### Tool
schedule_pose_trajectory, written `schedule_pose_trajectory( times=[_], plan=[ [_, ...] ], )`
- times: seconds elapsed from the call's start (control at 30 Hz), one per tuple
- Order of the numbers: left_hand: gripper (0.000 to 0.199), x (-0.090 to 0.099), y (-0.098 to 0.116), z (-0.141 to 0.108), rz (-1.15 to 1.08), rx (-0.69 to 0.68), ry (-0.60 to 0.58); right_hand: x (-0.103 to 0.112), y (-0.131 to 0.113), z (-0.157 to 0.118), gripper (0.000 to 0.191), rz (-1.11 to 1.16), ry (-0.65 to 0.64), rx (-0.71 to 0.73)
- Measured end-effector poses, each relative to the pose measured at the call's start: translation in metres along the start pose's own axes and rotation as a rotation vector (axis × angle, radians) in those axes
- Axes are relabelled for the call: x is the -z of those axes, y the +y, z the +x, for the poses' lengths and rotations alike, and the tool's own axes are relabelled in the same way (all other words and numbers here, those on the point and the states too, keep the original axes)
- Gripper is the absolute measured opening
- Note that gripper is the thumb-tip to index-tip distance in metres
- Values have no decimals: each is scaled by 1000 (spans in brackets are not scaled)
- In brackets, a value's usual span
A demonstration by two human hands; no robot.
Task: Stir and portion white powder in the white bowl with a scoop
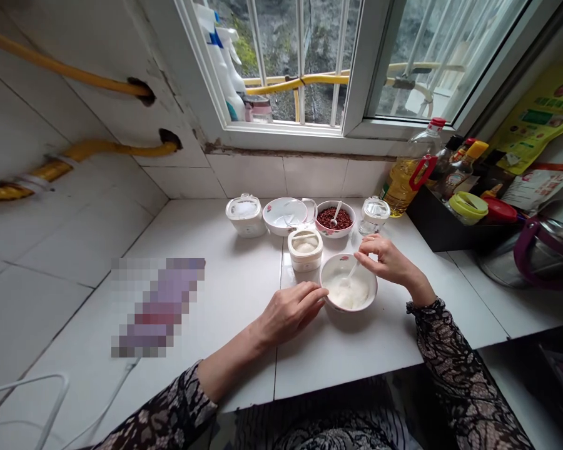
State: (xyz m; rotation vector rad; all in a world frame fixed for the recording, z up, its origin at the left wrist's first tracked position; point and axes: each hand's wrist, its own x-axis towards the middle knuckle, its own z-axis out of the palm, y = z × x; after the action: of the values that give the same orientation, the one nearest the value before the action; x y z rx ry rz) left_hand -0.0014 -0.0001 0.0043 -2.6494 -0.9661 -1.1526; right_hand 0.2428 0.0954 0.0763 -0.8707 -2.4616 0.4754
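White bench (216, 262) runs left to the tiled wall (42, 262), and both arms (237, 351) reach in over its front edge. Black bin (425, 220) and oil bottle (403, 180) box in the back right. Right hand (383, 256) angles in from the right, fingers curled; left hand (293, 307) lies palm down, can't tell if it's gripping or just touching the near bowl's (332, 271) left rim. Red bean bowl (335, 234) sits further back, square jar (306, 265) crowds the near one's back-left. Littlest bit: white spoon (353, 270), pinched in the right fingertips, scoop down in white stuff (349, 295).
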Motion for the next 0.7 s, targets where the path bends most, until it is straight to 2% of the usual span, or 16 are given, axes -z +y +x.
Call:
schedule_pose_trajectory(
  times=[0.3,0.47,0.7],
  plan=[
    [17,2,1,2,8,-6,3,-4,-2,2,43,141,-16,-33],
    [19,1,1,1,14,-5,6,-1,1,2,46,260,9,-189],
    [20,-1,-1,0,26,-2,-13,-1,6,3,51,603,20,-406]
  ],
)
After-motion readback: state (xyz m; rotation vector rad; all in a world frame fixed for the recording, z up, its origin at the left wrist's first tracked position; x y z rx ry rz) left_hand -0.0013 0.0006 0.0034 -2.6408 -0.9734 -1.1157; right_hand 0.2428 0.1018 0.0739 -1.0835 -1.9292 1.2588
